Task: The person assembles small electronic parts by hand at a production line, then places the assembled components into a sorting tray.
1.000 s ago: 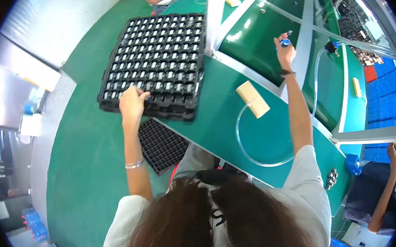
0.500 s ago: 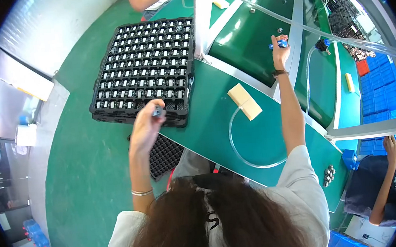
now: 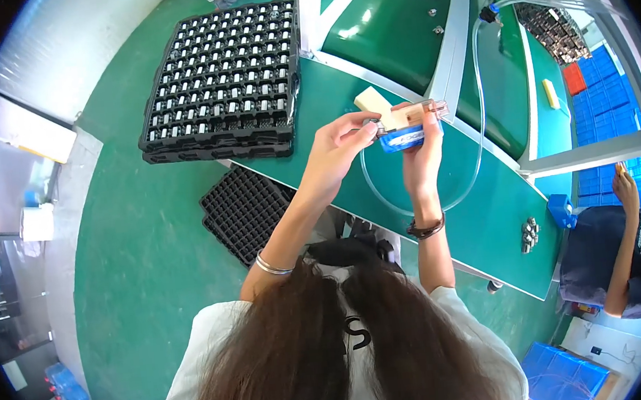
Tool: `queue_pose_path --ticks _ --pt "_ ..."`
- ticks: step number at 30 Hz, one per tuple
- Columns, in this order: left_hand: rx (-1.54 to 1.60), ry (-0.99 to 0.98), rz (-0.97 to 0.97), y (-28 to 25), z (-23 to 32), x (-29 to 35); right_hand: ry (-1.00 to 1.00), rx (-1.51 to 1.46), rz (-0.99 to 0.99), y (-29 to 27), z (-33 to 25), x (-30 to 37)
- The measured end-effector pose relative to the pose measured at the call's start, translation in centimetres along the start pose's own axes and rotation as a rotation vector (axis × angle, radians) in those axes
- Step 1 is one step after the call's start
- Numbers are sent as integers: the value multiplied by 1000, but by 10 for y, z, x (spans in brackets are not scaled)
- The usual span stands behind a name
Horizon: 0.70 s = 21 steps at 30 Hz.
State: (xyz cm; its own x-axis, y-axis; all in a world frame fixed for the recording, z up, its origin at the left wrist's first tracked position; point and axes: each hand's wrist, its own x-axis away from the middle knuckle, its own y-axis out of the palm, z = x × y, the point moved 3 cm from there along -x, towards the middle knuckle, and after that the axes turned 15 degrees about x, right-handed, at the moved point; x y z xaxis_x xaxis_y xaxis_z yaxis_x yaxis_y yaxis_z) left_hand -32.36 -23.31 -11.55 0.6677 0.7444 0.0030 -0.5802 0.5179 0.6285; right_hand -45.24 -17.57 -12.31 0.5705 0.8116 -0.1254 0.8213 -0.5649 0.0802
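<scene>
My two hands meet above the green table, in front of the pale yellow block. My right hand (image 3: pixel 425 156) is closed round a small blue and clear device (image 3: pixel 402 139) with a brownish, see-through end; its exact kind I cannot make out. At the device's left end, my left hand (image 3: pixel 335 149) pinches a small dark metal part (image 3: pixel 378 128), touching or almost touching the device. A black tray (image 3: pixel 217 146) stands to the left, its pockets filled with rows of small white and dark parts; several pockets in its near right corner hold none.
The yellow block (image 3: pixel 371 101) has a clear tube (image 3: pixel 381 201) looping over the table (image 3: pixel 483 224). Beyond lies a green conveyor belt (image 3: pixel 376 50) with small metal parts, behind a white frame. A metal cluster (image 3: pixel 529 235) sits at right. An empty black tray (image 3: pixel 242 214) lies lower left. Co-workers sit nearby.
My left hand has come from the tray's near edge to the right, carrying the small part. My right hand has drawn back from over the conveyor with the blue device, and both now meet.
</scene>
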Motion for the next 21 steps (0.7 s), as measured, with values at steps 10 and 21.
queue_pose_path --ticks 10,21 --pt "-55 36 19 4 -4 20 -66 79 -46 3 -13 34" --pt "24 -84 56 -9 -21 36 -56 111 -89 5 -5 54"
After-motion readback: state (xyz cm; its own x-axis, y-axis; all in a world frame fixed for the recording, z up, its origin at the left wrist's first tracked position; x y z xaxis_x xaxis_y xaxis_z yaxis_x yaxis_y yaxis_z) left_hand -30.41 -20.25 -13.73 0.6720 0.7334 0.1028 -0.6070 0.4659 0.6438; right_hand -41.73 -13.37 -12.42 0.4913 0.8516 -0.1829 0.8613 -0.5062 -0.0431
